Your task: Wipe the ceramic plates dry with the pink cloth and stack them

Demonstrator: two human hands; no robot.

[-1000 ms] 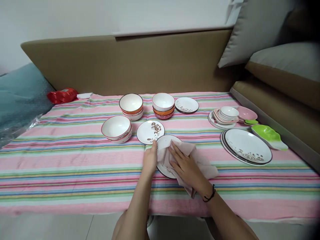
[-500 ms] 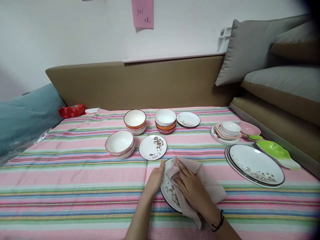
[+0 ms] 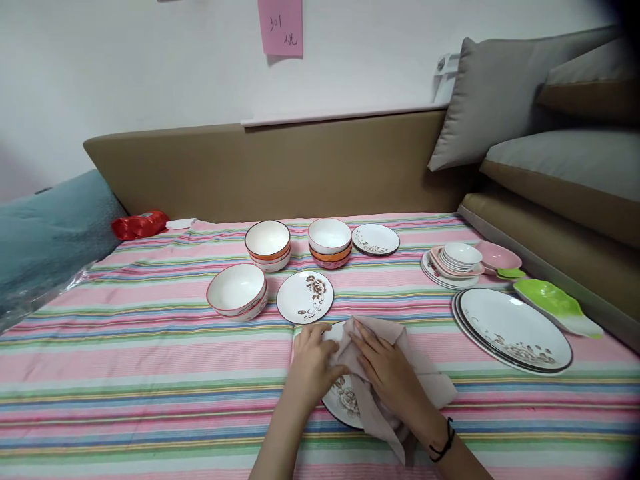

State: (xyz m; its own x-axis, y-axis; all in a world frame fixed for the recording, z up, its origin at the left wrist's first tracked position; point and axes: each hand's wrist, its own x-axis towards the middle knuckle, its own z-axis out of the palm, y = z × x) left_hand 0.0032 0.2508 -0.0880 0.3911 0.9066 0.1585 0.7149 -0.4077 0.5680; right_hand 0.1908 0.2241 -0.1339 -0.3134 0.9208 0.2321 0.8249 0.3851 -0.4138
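A pale pinkish-grey cloth point(image 3: 381, 437) is draped over a white plate point(image 3: 345, 402) with a brown flower pattern and a dark rim. My right hand point(image 3: 387, 365) holds the cloth against the plate, its fingers pressed down over it. At the plate's left side, my left hand point(image 3: 315, 360) is over the rim with thumb and fingers apart, holding nothing. The cloth and both hands hide much of the plate. Just beyond it lies a smaller flowered plate point(image 3: 295, 293).
Stacked bowls point(image 3: 233, 287), point(image 3: 267, 237) and bowls point(image 3: 330, 233) stand behind, beside a round plate point(image 3: 375, 237). Oval plates point(image 3: 510, 320), a green leaf-shaped dish point(image 3: 555, 303) and small stacked dishes point(image 3: 463, 253) are at right. A red package point(image 3: 140, 225) lies far left on the striped cloth point(image 3: 150, 387).
My left hand has let go of the plate's edge; its fingers have spread and bent over the rim. My right hand stays on the cloth, hardly moved.
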